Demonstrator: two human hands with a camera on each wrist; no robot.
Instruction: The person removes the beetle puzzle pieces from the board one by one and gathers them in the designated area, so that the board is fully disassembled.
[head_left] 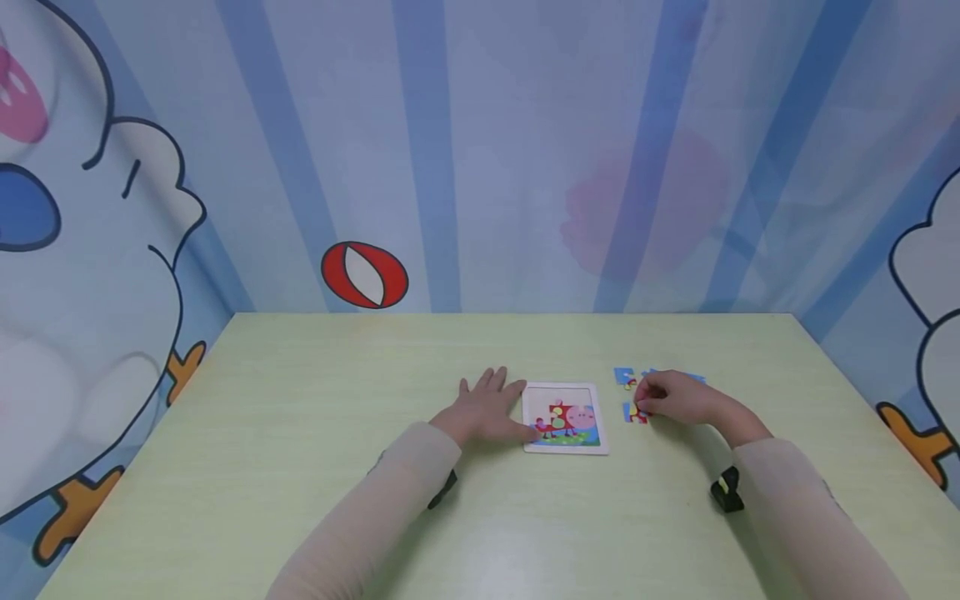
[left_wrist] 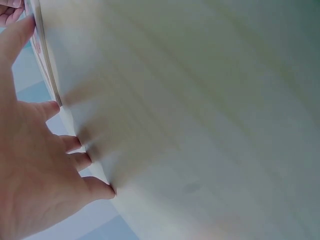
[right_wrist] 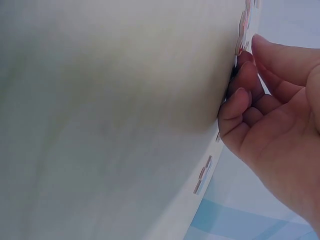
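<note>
A white-framed puzzle tray (head_left: 565, 450) lies on the table, partly filled with a picture of a pink pig in red. My left hand (head_left: 489, 410) is spread flat at its left side, the thumb over the lower left corner. In the left wrist view the left hand (left_wrist: 47, 155) has its fingertips down on the tabletop. To the right of the tray my right hand (head_left: 678, 397) bends over loose jigsaw pieces. Its thumb and forefinger pinch a blue and red jigsaw piece (head_left: 630, 413). In the right wrist view the right hand (right_wrist: 272, 107) shows its other fingers curled under.
Another blue jigsaw piece (head_left: 623, 375) lies just behind, and more blue pieces (head_left: 697, 378) show past the right hand, partly hidden by it. The pale table (head_left: 300, 433) ends at a striped blue backdrop (head_left: 495, 167) with cartoon figures.
</note>
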